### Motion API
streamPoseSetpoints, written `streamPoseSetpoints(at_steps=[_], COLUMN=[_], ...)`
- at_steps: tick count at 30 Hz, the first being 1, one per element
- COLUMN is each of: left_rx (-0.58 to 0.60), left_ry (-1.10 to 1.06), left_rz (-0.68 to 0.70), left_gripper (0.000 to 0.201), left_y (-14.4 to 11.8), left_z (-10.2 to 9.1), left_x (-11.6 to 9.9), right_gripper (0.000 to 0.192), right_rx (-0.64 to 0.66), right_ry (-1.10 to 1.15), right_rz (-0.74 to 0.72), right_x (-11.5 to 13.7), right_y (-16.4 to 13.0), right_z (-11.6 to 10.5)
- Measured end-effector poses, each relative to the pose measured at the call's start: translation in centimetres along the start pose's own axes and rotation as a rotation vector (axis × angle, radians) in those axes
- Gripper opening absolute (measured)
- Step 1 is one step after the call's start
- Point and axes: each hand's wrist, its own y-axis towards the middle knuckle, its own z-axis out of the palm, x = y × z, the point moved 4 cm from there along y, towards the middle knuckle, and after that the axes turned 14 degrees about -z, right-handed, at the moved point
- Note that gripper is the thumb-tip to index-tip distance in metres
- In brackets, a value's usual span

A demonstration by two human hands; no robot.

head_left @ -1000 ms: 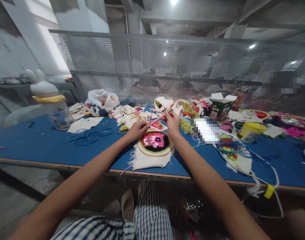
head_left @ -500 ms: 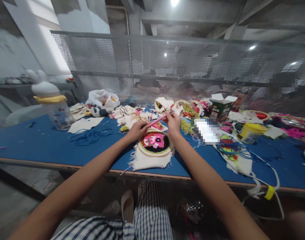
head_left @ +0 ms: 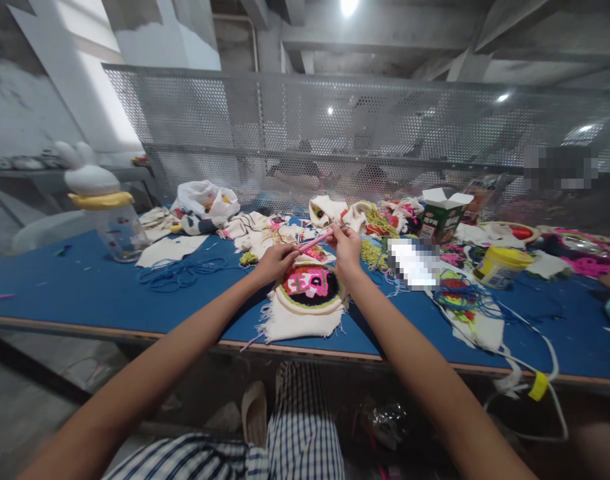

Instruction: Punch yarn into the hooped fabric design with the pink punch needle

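Above an embroidery hoop, a slim pink punch needle point(head_left: 315, 241) is held slantwise between my two hands. My left hand point(head_left: 276, 262) is closed on its lower left end. At its upper right end, the fingers of my right hand point(head_left: 346, 247) pinch the tip; any thread there is too fine to make out. Just below lies the round embroidery hoop point(head_left: 312, 308), with fringed cream cloth stretched in it. Its looped yarn pattern point(head_left: 309, 283) is pink, white, red and black with a green edge.
Blue yarn point(head_left: 179, 272) lies loose on the blue table point(head_left: 49, 280). Around it are a rabbit-lidded jar point(head_left: 107, 220), a white plastic bag point(head_left: 205, 200), a green box point(head_left: 441, 217), a yellow-lidded tub point(head_left: 502, 267) and a white cable point(head_left: 555, 357). A perforated metal screen point(head_left: 209, 127) stands behind.
Both hands stay almost where they were, still on the pink punch needle. The hoop has not moved, and the view has shifted only very slightly.
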Motion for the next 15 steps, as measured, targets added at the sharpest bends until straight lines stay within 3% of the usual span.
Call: streamPoseSetpoints(at_steps=[15], left_rx=[-0.044], left_ry=[0.063], left_rz=[0.044], left_gripper=[0.024], left_y=[0.11], left_z=[0.06], left_x=[0.29], right_gripper=[0.019], right_rx=[0.000], right_ry=[-0.021], right_rz=[-0.032], right_x=[-0.07], right_y=[0.25], right_z=[-0.17])
